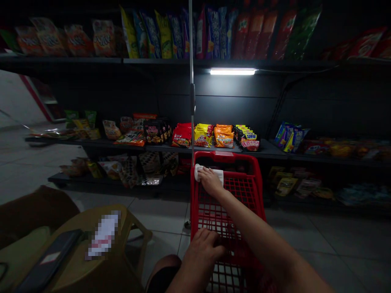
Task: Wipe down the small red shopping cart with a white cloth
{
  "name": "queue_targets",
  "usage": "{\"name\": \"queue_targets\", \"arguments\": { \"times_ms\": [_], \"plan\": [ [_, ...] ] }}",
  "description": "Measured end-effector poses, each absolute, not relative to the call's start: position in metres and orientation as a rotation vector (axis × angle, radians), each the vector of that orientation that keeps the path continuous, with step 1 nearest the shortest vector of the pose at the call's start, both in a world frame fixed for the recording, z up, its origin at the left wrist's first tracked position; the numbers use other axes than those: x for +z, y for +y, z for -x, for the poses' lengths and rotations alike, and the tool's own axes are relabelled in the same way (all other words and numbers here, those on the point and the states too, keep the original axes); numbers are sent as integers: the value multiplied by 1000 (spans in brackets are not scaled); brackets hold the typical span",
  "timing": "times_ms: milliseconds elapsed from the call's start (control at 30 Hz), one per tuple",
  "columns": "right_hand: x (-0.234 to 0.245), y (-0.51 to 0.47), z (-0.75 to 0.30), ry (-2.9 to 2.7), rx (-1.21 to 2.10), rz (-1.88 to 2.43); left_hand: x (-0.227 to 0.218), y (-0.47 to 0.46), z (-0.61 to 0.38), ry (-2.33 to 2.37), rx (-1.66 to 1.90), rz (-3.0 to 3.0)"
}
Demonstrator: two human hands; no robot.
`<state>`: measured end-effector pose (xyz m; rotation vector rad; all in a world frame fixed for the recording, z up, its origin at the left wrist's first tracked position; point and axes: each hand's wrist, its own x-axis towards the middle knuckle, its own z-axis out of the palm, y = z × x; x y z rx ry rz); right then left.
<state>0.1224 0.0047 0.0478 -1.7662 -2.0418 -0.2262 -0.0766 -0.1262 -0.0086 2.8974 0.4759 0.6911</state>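
A red plastic shopping basket [244, 191] stands in front of me on the tiled floor. My left hand [203, 246] grips its near rim, fingers curled over the edge. My right hand [210, 180] reaches across to the far left corner and presses a white cloth [218, 174] against the rim there, fingers closed on it. The inside of the basket looks empty, though my right arm hides part of it.
Dark shelves [269, 149] behind the basket hold rows of snack packets. A thin metal pole [192, 89] rises just left of the basket. At lower left a wooden stool [128, 228] carries a paper and a dark flat device [50, 258].
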Motion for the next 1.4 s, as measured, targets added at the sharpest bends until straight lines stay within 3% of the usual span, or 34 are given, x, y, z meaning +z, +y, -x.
{"name": "queue_targets", "arguments": {
  "times_ms": [133,367,700,800,1000,1100,1200,1300,1400],
  "plan": [
    [48,-38,-134,-2215,-120,1550,-8,-129,81,514,665,-2850],
    [67,-74,-218,-1737,-523,2141,-1,-130,84,555,616,-2779],
    [43,-124,-214,-1725,-709,2327,-4,-131,89,505,559,-2780],
    [49,-151,-203,-1832,-517,2261,-6,-129,88,500,568,-2792],
    [107,-191,-202,-2000,444,1785,-3,-130,87,525,489,-2786],
    [137,-180,-214,-2001,618,1797,-2,-131,87,544,466,-2786],
    [140,-148,-225,-1779,296,2093,-3,-131,86,548,457,-2801],
    [114,-116,-216,-1545,-85,2239,-5,-130,86,524,500,-2796],
    [73,-99,-184,-1399,-149,2359,-6,-131,86,510,534,-2782]
  ]
}}
